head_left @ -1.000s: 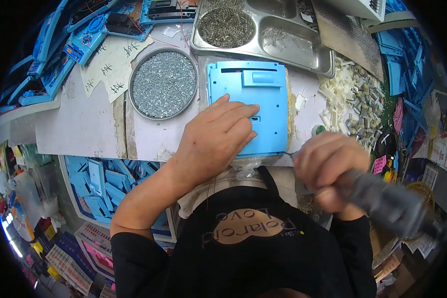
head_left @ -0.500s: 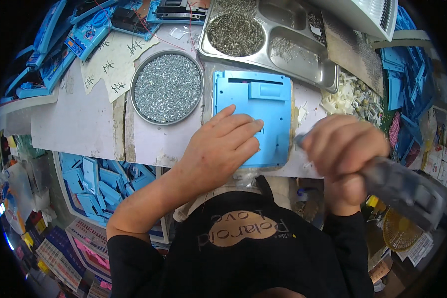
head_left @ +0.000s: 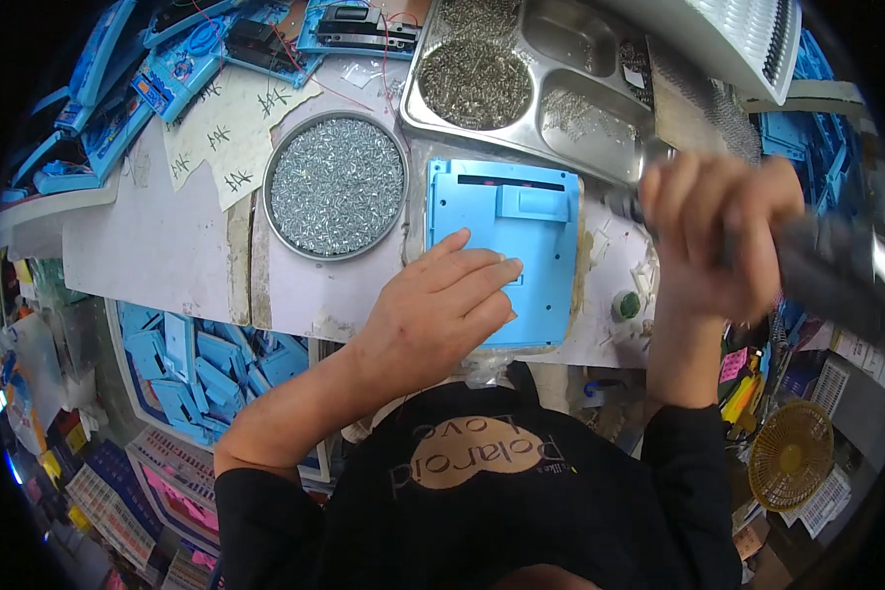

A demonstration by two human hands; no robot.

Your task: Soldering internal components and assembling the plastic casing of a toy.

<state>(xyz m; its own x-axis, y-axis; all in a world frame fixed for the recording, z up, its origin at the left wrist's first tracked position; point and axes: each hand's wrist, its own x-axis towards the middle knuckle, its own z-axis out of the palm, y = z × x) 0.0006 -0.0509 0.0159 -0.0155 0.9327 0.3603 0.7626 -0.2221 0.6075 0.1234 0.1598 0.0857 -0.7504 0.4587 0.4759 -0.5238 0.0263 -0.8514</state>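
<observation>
A light-blue plastic housing (head_left: 541, 241) with a slot, a raised block and small holes lies flat in front of me. My left hand (head_left: 442, 310) rests on its left part, fingers stretched out and slightly bent, pressing the surface. To the right of the housing, raised above the table, my right hand (head_left: 723, 231) is wrapped round a dark electric screwdriver (head_left: 831, 265). Motion blurs the tool; its tip end points left and its body reaches off to the right. A round metal dish (head_left: 336, 187) of small silver screws sits left of the housing.
Behind the housing stands a steel compartment tray (head_left: 600, 157) with small metal parts. Printed blue housings (head_left: 182, 79) with wires lie at the far left. A crate of blue parts (head_left: 206, 364) is below the table's left edge. A white perforated bin (head_left: 742, 39) overhangs the far right.
My right hand and the screwdriver have moved up and slightly right, away from the housing. My left hand keeps its place on the housing; the whole view has shifted slightly.
</observation>
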